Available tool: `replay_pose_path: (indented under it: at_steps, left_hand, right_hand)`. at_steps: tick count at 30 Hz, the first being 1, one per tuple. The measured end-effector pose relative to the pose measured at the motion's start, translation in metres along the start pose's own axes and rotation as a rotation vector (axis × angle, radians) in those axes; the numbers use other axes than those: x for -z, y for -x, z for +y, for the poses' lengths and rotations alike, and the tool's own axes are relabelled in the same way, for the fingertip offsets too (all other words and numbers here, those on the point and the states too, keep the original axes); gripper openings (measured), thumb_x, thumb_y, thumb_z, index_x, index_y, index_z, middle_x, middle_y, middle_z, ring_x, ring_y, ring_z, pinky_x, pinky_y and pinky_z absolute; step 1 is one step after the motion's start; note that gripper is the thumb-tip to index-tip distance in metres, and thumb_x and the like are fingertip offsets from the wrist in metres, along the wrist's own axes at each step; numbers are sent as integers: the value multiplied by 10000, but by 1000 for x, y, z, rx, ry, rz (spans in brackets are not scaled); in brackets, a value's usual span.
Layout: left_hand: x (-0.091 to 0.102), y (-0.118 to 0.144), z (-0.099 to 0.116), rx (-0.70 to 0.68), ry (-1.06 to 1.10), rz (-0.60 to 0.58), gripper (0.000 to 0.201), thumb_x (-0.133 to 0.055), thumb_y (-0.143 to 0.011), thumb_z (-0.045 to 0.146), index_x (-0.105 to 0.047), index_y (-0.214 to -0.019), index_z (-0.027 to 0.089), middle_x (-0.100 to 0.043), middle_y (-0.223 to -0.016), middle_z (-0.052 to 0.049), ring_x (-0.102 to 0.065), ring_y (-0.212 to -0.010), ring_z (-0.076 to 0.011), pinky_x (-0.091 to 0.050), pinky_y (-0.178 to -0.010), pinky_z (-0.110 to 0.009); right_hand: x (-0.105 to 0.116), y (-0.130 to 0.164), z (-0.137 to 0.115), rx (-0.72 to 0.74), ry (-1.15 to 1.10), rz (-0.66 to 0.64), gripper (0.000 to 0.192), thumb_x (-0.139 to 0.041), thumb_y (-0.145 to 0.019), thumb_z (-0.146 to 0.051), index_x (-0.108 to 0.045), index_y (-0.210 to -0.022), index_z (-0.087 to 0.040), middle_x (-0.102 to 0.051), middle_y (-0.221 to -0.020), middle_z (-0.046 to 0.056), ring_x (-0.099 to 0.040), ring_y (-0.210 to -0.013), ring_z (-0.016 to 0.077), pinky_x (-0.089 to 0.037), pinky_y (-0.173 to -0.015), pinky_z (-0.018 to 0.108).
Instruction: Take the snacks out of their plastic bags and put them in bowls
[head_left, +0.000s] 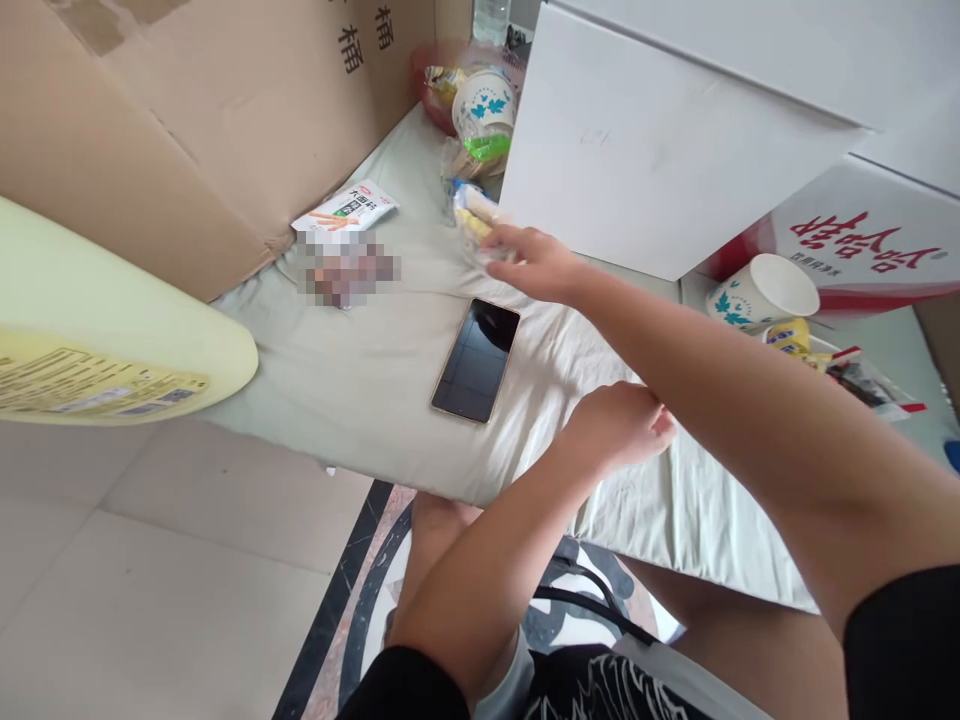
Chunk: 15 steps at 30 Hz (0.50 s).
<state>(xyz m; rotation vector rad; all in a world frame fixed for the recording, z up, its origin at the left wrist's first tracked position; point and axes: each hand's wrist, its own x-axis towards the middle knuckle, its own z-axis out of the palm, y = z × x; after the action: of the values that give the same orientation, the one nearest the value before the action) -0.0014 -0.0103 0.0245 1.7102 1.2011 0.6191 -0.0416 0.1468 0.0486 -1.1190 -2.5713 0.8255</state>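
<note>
My right hand (534, 262) reaches across to a clear-wrapped snack packet (474, 222) with yellow and blue on it, its fingers closed on the near end of the wrapper. Lower down, my left hand (622, 425) is over the pale cloth (390, 390), partly behind my right forearm. Its fingers are curled in, and whatever they may hold is hidden. Between my hands and the left side lies a dark-screened phone (477, 360). A white snack bag (346, 210) with orange pictures lies farther off, above a blurred-out patch.
A cardboard box (225, 120) stands at the back left, a white box (660, 140) at the back right. A paper cup (486, 102) and wrappers crowd the gap between. Another paper cup (780, 285) lies right, near packets. A pale yellow container (112, 330) juts in from the left.
</note>
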Motion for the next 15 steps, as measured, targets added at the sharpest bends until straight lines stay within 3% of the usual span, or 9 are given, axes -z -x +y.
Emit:
replay_pose_path:
  at_steps: [3,7,10,12,15]
  left_hand:
    - [-3,0,0,-55,-91,-35,182,-498,-913,218,-677,-947,216,-752,-956,-97,-689,-864,-271,-493,-713,-394]
    - [-6,-4,-5,-4,-26,17,182,-541,-887,227,-708,-961,226,-778,-992,-96,-716,-941,-290,-525,-814,-396]
    - [-10,-13,-10,86,142,139,168,-545,-867,218,-705,-920,218,-772,-949,-95,-723,-976,-285,-536,-903,-397]
    - [-16,-21,-11,168,398,207,196,-506,-910,282,-688,-913,212,-764,-945,-91,-724,-996,-264,-546,-937,-385]
    - [-28,-30,-10,244,875,126,336,-535,-946,515,-663,-1033,217,-753,-1007,-77,-730,-987,-236,-582,-881,-355]
  right_hand:
    - [28,57,28,-78,-390,109,321,-709,-883,-410,-635,-1168,-283,-640,-995,8,-628,-919,200,-565,-894,400]
    - [49,164,57,-131,-809,322,325,-773,-825,-491,-606,-1041,-314,-642,-988,-13,-656,-899,182,-583,-755,314]
    - [41,239,80,-107,-998,450,295,-793,-831,-465,-624,-1034,-333,-643,-990,-26,-641,-825,149,-589,-725,288]
    - [24,276,94,-121,-1042,498,272,-775,-857,-477,-625,-1032,-334,-641,-985,-21,-638,-810,149,-582,-720,292]
    - [0,309,110,-164,-889,497,312,-690,-904,-594,-586,-1055,-341,-622,-996,-5,-625,-808,177,-572,-714,331]
